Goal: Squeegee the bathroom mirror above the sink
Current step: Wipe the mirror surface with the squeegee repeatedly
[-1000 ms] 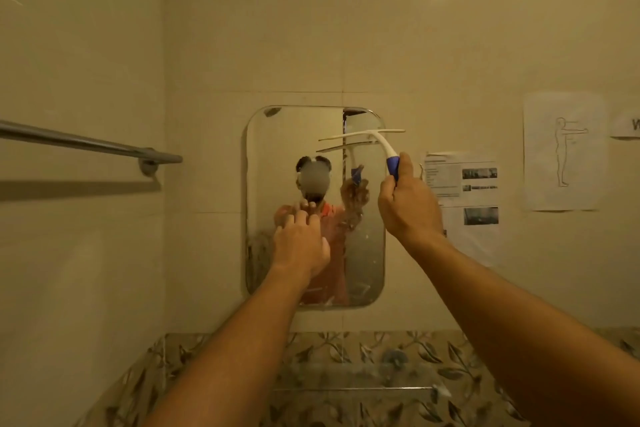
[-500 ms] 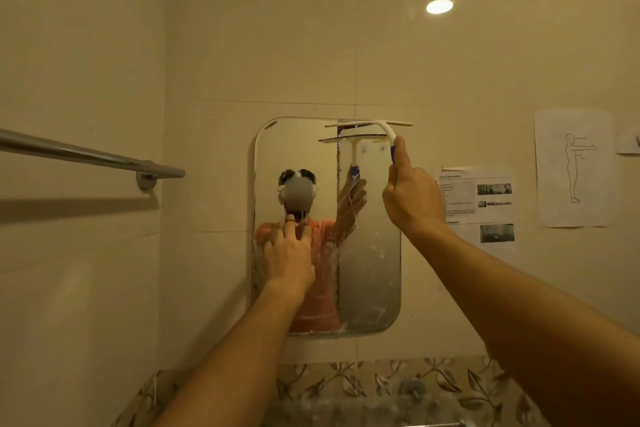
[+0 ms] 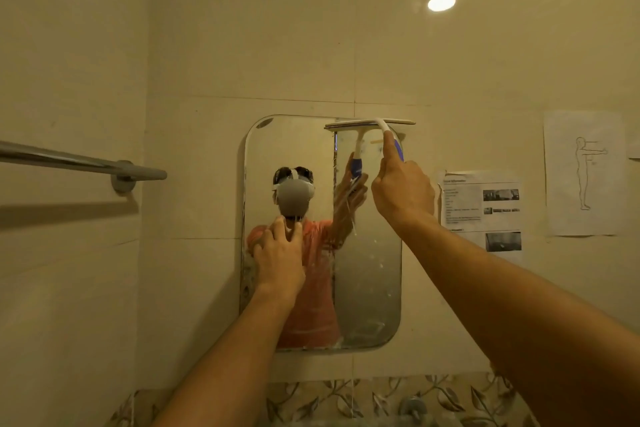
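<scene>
A rounded rectangular mirror point(image 3: 370, 270) hangs on the beige tiled wall. Its right half looks streaky and wet. My right hand point(image 3: 403, 192) grips the blue handle of a white squeegee point(image 3: 370, 122), index finger stretched along the neck. The blade lies level against the mirror's top right edge and reaches past the right side. My left hand point(image 3: 278, 256) rests on the left half of the glass, fingers spread and straight. The reflection shows a person in an orange shirt.
A metal towel bar point(image 3: 83, 163) juts from the left wall. Printed sheets point(image 3: 483, 210) and a figure drawing point(image 3: 585, 173) are taped to the wall right of the mirror. A leaf-patterned tile band point(image 3: 381, 399) runs below, with a tap point(image 3: 412, 406) partly showing.
My right hand has lifted the squeegee from just below the mirror's top up to the top edge. The view has tilted upward. My left hand stays on the glass.
</scene>
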